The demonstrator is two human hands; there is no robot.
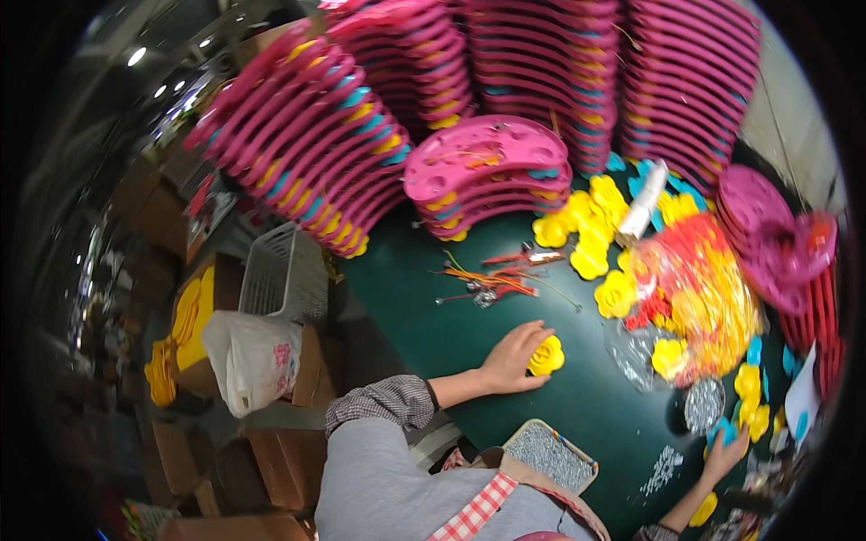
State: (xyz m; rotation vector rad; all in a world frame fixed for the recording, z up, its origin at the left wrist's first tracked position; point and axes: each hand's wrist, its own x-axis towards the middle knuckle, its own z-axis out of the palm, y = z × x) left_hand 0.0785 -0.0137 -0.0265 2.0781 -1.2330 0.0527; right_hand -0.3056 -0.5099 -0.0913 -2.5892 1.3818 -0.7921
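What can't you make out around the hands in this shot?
- Head view: the yellow flower-shaped piece is partly covered by the left hand.
- What the right hand touches is too small and blurred near the rim.
- The small tray of silver bits holds parts too tiny to identify.

The dark green table top (577,406) looks matt and smooth. On it, the yellow flower-shaped plastic piece (547,356) shines glossily, and behind it the stacked pink plastic discs (487,171) gleam likewise. Right of the flower lies a clear crinkled plastic bag (699,298) (very shiny); nearer, small silvery metal parts fill a tray (550,453).
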